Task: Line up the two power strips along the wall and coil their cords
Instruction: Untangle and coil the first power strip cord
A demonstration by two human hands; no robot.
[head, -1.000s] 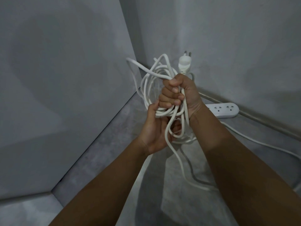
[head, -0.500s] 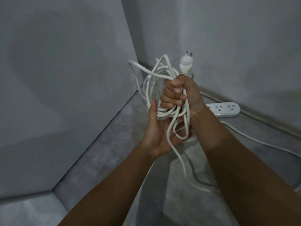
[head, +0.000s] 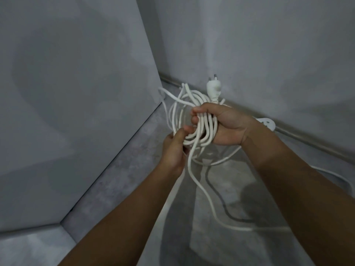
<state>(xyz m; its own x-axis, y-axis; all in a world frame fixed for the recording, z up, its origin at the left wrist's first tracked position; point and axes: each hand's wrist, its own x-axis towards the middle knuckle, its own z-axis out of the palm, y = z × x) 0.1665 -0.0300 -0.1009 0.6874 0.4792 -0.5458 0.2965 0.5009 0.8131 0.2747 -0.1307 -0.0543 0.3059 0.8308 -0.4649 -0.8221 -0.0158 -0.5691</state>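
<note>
A white cord [head: 179, 112] is wound in several loops held in the air above the floor. My right hand [head: 224, 125] is closed around the bundle, and the cord's white plug [head: 213, 89] sticks up above its fingers. My left hand [head: 173, 150] grips the lower left of the loops with thumb and fingers. One loose strand [head: 203, 191] hangs from the bundle and trails over the floor to the right. Behind my right wrist, only the end of a white power strip [head: 268, 123] shows, lying at the foot of the back wall. No second strip is in view.
Grey walls meet in a corner behind the cord, with a grey panel [head: 76, 112] close on the left. The concrete floor [head: 134, 179] runs between them. Another white cord [head: 330, 173] lies on the floor at the right edge.
The view has tilted, so the hands sit lower in frame. My right hand has turned more sideways on the bundle. My left hand has moved from cupping under the loops to pinching their lower left.
</note>
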